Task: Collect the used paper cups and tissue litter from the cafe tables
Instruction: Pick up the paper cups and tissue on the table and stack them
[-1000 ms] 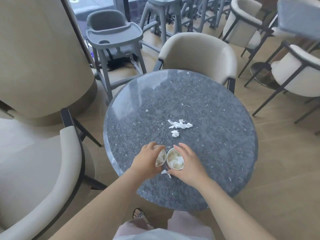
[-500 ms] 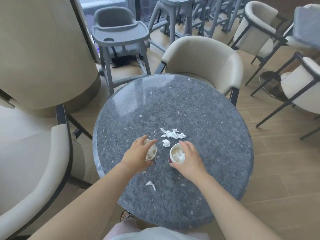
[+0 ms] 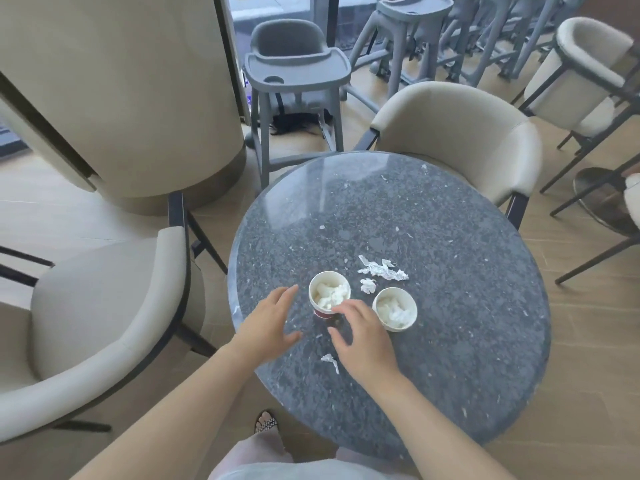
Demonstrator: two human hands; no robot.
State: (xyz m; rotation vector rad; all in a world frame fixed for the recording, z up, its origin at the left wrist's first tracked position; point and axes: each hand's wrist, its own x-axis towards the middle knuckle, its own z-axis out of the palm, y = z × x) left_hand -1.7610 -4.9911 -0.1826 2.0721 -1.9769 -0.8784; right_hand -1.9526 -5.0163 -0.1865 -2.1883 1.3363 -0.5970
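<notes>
I see the left hand spread flat and empty over the bench, the right hand loosely curled, holding nothing, fingertips beside a tissue-stuffed paper cup.

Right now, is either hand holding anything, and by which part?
Nothing held. Left hand spread open beside the red-based cup; right hand loose at its near side, no grip.
</notes>
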